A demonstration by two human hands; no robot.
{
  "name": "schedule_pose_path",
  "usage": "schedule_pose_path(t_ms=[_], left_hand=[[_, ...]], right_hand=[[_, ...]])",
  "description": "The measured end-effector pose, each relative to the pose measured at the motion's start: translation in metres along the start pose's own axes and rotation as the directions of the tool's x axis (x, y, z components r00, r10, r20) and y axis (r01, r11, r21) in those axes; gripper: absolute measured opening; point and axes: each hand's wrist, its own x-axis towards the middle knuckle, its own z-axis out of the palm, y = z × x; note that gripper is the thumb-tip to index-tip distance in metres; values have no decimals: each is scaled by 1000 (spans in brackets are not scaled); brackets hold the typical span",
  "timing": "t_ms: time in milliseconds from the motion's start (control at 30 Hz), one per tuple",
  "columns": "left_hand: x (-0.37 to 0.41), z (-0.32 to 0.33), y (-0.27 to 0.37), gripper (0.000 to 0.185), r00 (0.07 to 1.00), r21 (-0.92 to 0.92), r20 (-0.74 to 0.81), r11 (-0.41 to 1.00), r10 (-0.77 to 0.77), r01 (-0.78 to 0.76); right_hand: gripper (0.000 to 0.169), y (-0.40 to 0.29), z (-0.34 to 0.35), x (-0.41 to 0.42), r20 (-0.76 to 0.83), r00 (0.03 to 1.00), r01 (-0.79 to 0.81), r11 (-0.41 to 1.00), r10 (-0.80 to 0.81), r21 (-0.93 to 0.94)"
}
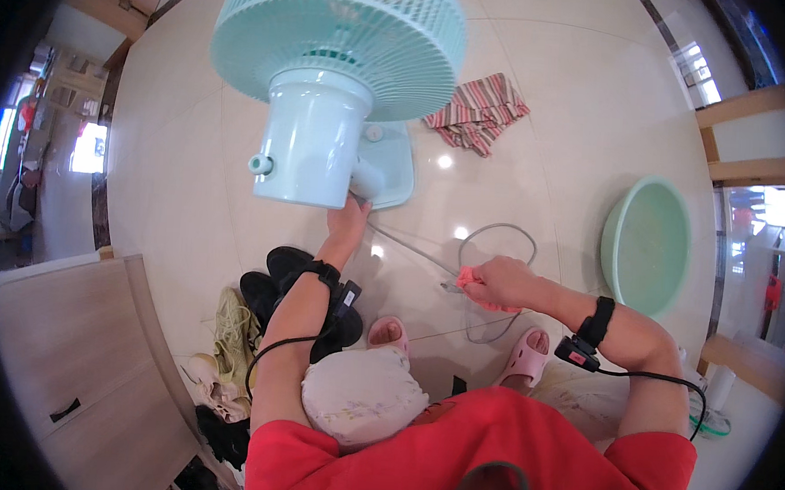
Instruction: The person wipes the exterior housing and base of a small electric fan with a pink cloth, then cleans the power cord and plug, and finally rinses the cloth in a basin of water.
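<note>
A pale mint electric fan point(312, 134) stands on the tiled floor before me, its round grille towards the top of the view. My left hand point(350, 221) reaches to the near edge of the fan's base point(396, 172), where the grey power cord point(412, 247) comes out. The motor housing hides part of its fingers, so its grip is unclear. In my right hand point(502, 282) is a bunched coral-coloured cloth point(469, 275), closed around or against the cord. The plug point(452, 287) shows just left of that hand, and the cord loops on the floor.
A striped cloth point(482, 113) lies on the floor beside the fan. To the right is a light green plastic basin point(649, 245). Several shoes point(233, 330) sit at the left, by a wooden cabinet point(86, 375). My feet wear pink slippers point(523, 358).
</note>
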Motion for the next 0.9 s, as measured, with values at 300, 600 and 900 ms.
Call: schedule_pose_path(t_ms=[300, 600, 900], left_hand=[[-16, 20, -21, 84, 990, 248, -88, 965, 110, -85], [-92, -5, 78, 52, 734, -33, 251, 763, 631, -645], [-71, 10, 123, 23, 553, -58, 545, 687, 630, -725]], right_hand=[[33, 24, 15, 13, 27, 996, 82, 996, -81, -40], [33, 46, 23, 29, 43, 984, 174, 980, -171, -94], [30, 46, -13, 2, 44, 989, 127, 972, -138, 196]])
